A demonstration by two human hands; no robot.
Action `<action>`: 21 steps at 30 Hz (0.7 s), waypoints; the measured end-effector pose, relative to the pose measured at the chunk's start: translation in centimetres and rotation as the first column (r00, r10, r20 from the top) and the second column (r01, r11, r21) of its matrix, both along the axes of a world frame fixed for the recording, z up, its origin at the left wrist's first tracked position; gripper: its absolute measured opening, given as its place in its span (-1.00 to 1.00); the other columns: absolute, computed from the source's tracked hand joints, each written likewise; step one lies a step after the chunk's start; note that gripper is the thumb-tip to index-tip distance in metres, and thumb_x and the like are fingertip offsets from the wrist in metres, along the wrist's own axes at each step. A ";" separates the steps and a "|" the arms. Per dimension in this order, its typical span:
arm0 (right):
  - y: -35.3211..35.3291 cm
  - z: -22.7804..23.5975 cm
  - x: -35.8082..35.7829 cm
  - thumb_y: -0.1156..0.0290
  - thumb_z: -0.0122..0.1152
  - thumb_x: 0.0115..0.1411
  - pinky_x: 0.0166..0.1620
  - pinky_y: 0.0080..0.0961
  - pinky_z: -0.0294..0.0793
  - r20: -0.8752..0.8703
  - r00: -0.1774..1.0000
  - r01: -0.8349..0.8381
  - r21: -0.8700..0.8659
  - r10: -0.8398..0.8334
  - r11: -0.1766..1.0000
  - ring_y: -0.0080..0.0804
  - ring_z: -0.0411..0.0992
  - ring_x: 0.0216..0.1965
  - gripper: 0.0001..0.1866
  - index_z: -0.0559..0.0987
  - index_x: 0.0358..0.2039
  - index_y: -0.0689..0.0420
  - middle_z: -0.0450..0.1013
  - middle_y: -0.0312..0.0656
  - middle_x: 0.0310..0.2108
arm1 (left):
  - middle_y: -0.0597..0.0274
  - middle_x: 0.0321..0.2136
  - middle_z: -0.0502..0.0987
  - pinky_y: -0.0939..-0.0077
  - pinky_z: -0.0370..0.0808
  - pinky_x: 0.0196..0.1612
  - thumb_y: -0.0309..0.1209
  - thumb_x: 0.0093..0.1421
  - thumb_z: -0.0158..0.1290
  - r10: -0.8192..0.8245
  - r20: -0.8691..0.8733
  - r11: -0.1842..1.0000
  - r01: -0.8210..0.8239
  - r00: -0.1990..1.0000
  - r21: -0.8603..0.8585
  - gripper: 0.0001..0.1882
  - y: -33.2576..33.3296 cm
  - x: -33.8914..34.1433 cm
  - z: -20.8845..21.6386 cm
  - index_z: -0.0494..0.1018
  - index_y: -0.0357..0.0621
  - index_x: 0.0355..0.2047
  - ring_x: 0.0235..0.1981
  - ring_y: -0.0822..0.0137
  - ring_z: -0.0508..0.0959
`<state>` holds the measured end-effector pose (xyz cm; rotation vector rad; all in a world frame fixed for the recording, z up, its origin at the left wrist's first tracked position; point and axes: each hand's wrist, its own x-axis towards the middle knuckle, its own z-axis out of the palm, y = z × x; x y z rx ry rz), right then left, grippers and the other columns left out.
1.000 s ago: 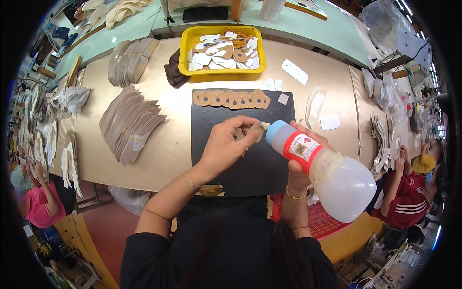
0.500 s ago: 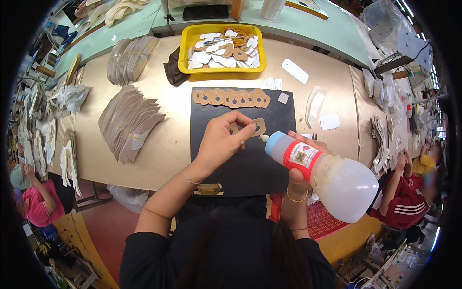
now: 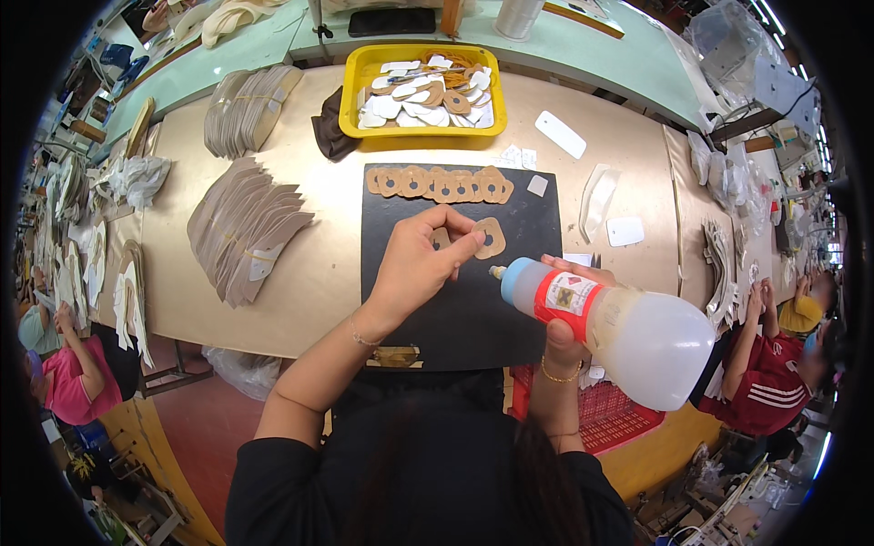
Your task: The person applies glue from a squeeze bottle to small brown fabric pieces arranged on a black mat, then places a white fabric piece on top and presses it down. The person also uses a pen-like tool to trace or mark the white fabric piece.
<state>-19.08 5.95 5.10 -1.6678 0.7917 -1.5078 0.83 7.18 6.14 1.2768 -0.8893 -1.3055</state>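
Observation:
Between thumb and fingers, my left hand pinches a small tan patch with a dark spot at its middle, just over the black mat. Another tan patch shows partly behind the fingers. My right hand grips a squeeze bottle of cloudy plastic with a red label band and a light blue collar. The bottle lies tilted, its narrow nozzle pointing left, a little below and apart from the patch. An overlapping row of tan patches lies along the mat's far edge, beside a small grey square.
Beyond the mat stands a yellow tray of white and tan pieces. To the left lie stacks of beige cut pieces. White pieces are on the right. A red basket is below the table edge. Other people sit at both sides.
The bottle's nozzle has drawn back slightly down and away from the patch. My left hand and its patch have hardly moved.

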 end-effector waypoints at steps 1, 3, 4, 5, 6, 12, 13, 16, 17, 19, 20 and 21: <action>0.0 0.0 -0.1 -0.10 0.45 -0.04 -0.06 -0.33 0.56 -0.001 1.000 0.009 -0.019 -0.009 1.000 -0.16 0.54 -0.15 -0.21 0.40 -0.05 0.30 0.47 0.02 -0.16 | 0.36 -0.62 0.46 0.74 0.25 -0.68 -0.38 0.16 0.21 -0.019 0.009 0.999 0.019 1.000 0.048 -0.80 0.0 0.1 -0.5 0.51 -0.29 -0.34 -0.70 0.63 0.39; -0.1 -0.1 -0.1 -0.10 0.45 -0.04 -0.06 -0.33 0.57 0.021 1.000 0.014 -0.029 -0.013 0.999 -0.16 0.55 -0.16 -0.21 0.40 -0.06 0.31 0.47 0.01 -0.18 | 0.35 -0.61 0.47 0.74 0.25 -0.69 -0.38 0.16 0.20 -0.046 0.000 0.998 0.046 0.999 0.051 -0.80 -0.2 0.4 -1.7 0.51 -0.29 -0.34 -0.70 0.63 0.40; -0.1 -0.1 -0.1 -0.10 0.45 -0.05 -0.06 -0.32 0.57 0.045 0.999 0.010 -0.021 -0.009 1.000 -0.16 0.55 -0.16 -0.21 0.40 -0.06 0.31 0.47 0.01 -0.18 | 0.34 -0.61 0.48 0.73 0.25 -0.70 -0.38 0.17 0.19 -0.069 0.055 0.991 0.062 0.996 0.118 -0.80 -0.5 0.4 -2.5 0.51 -0.30 -0.33 -0.71 0.62 0.40; -0.1 -0.1 -0.1 -0.10 0.45 -0.05 -0.06 -0.32 0.57 0.068 0.998 0.013 -0.019 -0.011 1.000 -0.16 0.55 -0.16 -0.21 0.40 -0.06 0.31 0.47 0.01 -0.19 | 0.33 -0.61 0.49 0.73 0.25 -0.70 -0.39 0.17 0.19 -0.087 0.102 0.986 0.072 0.991 0.150 -0.80 -0.8 0.6 -3.3 0.51 -0.30 -0.32 -0.71 0.62 0.40; 0.0 -0.1 0.0 -0.11 0.45 -0.05 -0.07 -0.32 0.57 0.081 0.997 0.008 0.006 -0.008 1.000 -0.16 0.55 -0.17 -0.21 0.40 -0.07 0.31 0.47 0.00 -0.20 | 0.32 -0.60 0.51 0.73 0.25 -0.71 -0.39 0.18 0.18 -0.106 0.150 0.980 0.078 0.983 0.182 -0.80 -1.0 0.7 -4.1 0.51 -0.31 -0.32 -0.71 0.62 0.40; 0.3 -0.1 0.0 -0.11 0.46 -0.06 -0.07 -0.31 0.58 0.048 0.999 -0.003 0.089 -0.002 0.996 -0.17 0.55 -0.16 -0.22 0.40 -0.09 0.30 0.47 -0.03 -0.22 | 0.27 -0.61 0.54 0.73 0.24 -0.72 -0.36 0.21 0.14 0.041 0.219 0.990 -0.068 0.975 0.120 -0.77 -4.1 1.9 -6.7 0.50 -0.30 -0.26 -0.75 0.61 0.37; 0.4 -0.2 -0.1 -0.11 0.46 -0.06 -0.07 -0.31 0.58 0.041 0.999 -0.005 0.085 0.002 0.996 -0.17 0.55 -0.16 -0.22 0.40 -0.09 0.30 0.47 -0.03 -0.21 | 0.27 -0.64 0.52 0.72 0.22 -0.73 -0.34 0.22 0.13 0.044 0.218 0.988 -0.075 0.975 0.135 -0.76 -4.7 2.2 -6.8 0.48 -0.30 -0.25 -0.76 0.61 0.35; 0.4 -0.2 -0.2 -0.10 0.47 -0.07 -0.06 -0.31 0.57 0.058 0.998 -0.002 0.079 -0.003 0.997 -0.18 0.55 -0.16 -0.22 0.41 -0.09 0.30 0.47 -0.03 -0.20 | 0.29 -0.67 0.50 0.71 0.19 -0.74 -0.33 0.23 0.12 0.009 0.166 0.984 -0.038 0.986 0.175 -0.77 -5.4 2.7 -6.7 0.47 -0.27 -0.27 -0.77 0.62 0.34; 0.4 -0.1 -0.3 -0.10 0.47 -0.07 -0.06 -0.31 0.57 0.069 0.998 0.005 0.083 -0.011 0.997 -0.18 0.55 -0.16 -0.22 0.41 -0.09 0.30 0.48 -0.02 -0.20 | 0.29 -0.66 0.48 0.70 0.18 -0.75 -0.33 0.24 0.12 -0.010 0.143 0.986 -0.014 0.990 0.168 -0.77 -5.4 2.7 -6.7 0.45 -0.27 -0.25 -0.78 0.61 0.33; 0.5 -0.1 -0.4 -0.08 0.48 -0.07 -0.05 -0.31 0.57 0.112 0.994 -0.009 0.118 -0.005 0.993 -0.18 0.55 -0.15 -0.22 0.40 -0.08 0.29 0.47 -0.02 -0.19 | 0.28 -0.65 0.46 0.70 0.16 -0.76 -0.32 0.25 0.11 -0.036 0.108 0.987 0.018 0.993 0.160 -0.75 -5.1 2.6 -6.7 0.42 -0.25 -0.20 -0.78 0.60 0.31; 0.5 0.0 -0.5 -0.08 0.49 -0.07 -0.05 -0.31 0.56 0.133 0.991 -0.019 0.135 0.001 0.991 -0.18 0.55 -0.15 -0.22 0.40 -0.08 0.29 0.47 -0.02 -0.18 | 0.28 -0.63 0.44 0.70 0.16 -0.76 -0.34 0.24 0.10 0.030 0.103 0.988 -0.045 0.994 0.145 -0.74 -4.9 2.7 -6.7 0.39 -0.25 -0.16 -0.77 0.60 0.31; 0.4 0.0 -0.6 -0.07 0.49 -0.07 -0.04 -0.30 0.56 0.114 0.993 -0.024 0.121 0.010 0.992 -0.17 0.54 -0.14 -0.22 0.39 -0.07 0.28 0.47 -0.02 -0.17 | 0.28 -0.60 0.43 0.70 0.15 -0.76 -0.35 0.24 0.09 0.096 0.096 0.986 -0.108 0.991 0.128 -0.72 -4.7 2.8 -6.7 0.37 -0.24 -0.13 -0.77 0.59 0.31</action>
